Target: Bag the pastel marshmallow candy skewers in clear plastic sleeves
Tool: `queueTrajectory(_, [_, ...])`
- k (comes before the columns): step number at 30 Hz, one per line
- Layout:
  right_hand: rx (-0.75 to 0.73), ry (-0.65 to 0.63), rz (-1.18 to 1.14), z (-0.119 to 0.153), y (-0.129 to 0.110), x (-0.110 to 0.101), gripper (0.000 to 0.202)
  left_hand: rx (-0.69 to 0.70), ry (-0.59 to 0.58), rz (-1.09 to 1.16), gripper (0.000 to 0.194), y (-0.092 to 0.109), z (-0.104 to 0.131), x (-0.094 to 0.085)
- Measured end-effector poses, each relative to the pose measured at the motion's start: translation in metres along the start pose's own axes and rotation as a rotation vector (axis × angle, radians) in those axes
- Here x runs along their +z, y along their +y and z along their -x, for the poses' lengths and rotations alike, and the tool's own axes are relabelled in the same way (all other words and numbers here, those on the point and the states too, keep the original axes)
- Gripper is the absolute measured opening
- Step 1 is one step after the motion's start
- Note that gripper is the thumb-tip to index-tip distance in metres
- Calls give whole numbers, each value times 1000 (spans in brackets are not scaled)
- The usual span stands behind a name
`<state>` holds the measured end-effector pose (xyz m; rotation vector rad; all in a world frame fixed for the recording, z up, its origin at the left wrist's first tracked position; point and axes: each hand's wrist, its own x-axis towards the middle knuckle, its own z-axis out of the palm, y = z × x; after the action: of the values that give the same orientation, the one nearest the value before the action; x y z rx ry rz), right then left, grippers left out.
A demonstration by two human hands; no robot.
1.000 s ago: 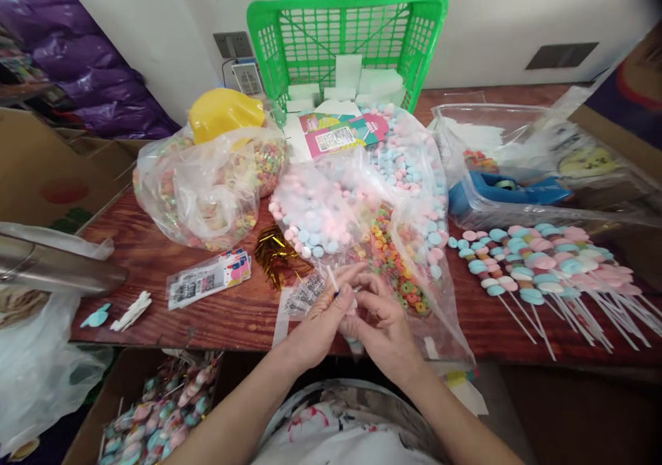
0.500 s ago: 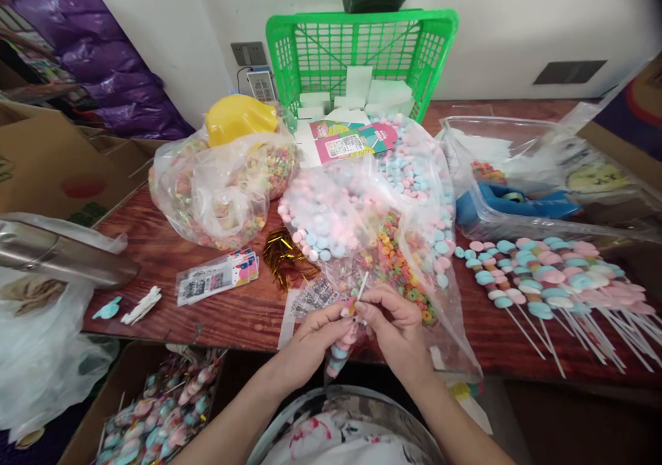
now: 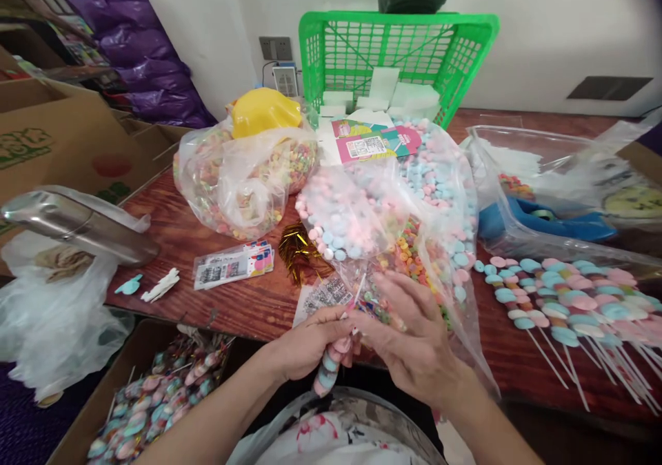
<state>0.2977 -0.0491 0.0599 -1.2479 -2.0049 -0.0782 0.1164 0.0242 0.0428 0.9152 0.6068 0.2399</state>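
Observation:
My left hand (image 3: 315, 341) is closed round a marshmallow skewer (image 3: 327, 370) of pink and blue marshmallows in a clear wrapper. The skewer hangs tilted with its marshmallows downward, and its white stick (image 3: 359, 287) points up past my fingertips. Close against the stick, my right hand (image 3: 414, 334) has its fingers stretched and spread, the thumb side by the gathered top of the wrapper. Whether its fingertips touch the wrapper is blurred. Behind the hands lie printed clear sachets (image 3: 327, 295) and a bag of ring-shaped cereal (image 3: 408, 248).
Bare-stick marshmallow skewers (image 3: 574, 292) are piled at right beside a clear bin (image 3: 558, 241). A bag of loose marshmallows (image 3: 336, 210), gold ties (image 3: 300, 254) and a green basket (image 3: 398, 16) stand ahead. Wrapped skewers (image 3: 149, 410) fill a box below left; a steel flask (image 3: 83, 227) lies above.
The right hand has lifted its fingers off the stick and spread them. The skewer is slightly lower in the left hand. My view has shifted left.

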Motion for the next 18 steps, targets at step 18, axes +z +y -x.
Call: queueTrajectory(18, [8,-326,34,-41,-15,42,22,320,269,-940,25,11,46,-34])
